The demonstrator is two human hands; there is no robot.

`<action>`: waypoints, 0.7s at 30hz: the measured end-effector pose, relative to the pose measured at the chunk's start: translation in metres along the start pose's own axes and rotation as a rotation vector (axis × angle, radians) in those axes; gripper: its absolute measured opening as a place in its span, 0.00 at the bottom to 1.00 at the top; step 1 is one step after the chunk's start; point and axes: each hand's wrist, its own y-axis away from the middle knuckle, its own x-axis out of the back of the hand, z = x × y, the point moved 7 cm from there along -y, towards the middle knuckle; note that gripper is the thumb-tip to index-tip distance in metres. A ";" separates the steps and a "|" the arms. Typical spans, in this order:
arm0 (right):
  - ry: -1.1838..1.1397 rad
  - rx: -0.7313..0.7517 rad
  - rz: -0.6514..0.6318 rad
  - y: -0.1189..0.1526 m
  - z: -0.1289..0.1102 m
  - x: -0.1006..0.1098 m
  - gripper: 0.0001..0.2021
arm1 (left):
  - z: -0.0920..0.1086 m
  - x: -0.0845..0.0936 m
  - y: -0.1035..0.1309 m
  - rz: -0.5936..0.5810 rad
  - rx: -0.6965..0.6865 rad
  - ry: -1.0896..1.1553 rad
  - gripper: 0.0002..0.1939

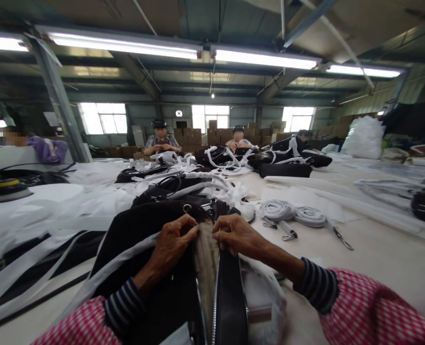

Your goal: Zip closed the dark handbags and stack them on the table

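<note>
A black bag (pixel 158 302) lies directly before me, its metal zipper (pixel 216 292) undone along the top. Between the parted edges a brownish lining (pixel 205 258) shows. My left hand (pixel 172 243) pinches the left edge of the opening, thumb against fingertips, near the far end. Across the gap, my right hand (pixel 238 235) grips the right edge with curled fingers. A metal ring (pixel 187 208) stands just beyond my left fingertips. White wrapping (pixel 133 253) runs along a strip on the bag's left side. Whether either hand also holds the zipper pull is hidden.
Coiled pale straps (pixel 277 210) with metal clips lie to the right. More black bags (pixel 284 170) and white wrapping are heaped farther back. Loose white sheets (pixel 54 206) cover the left side. Several people sit across the table, one person (pixel 160 141) at centre left.
</note>
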 end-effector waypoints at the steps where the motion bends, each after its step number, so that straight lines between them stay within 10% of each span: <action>1: 0.019 0.014 0.009 -0.004 -0.002 -0.002 0.02 | 0.000 -0.001 0.002 0.005 -0.039 -0.017 0.14; 10: 0.001 0.125 0.043 0.007 0.004 0.012 0.06 | -0.001 -0.023 0.008 -0.017 -0.426 -0.379 0.15; 18: 0.232 -0.164 0.465 0.077 0.075 0.185 0.07 | -0.016 -0.029 -0.012 -0.119 -0.222 -0.456 0.13; 21: 0.341 -0.223 0.514 0.099 0.092 0.215 0.06 | -0.021 -0.029 -0.015 -0.105 -0.162 -0.440 0.14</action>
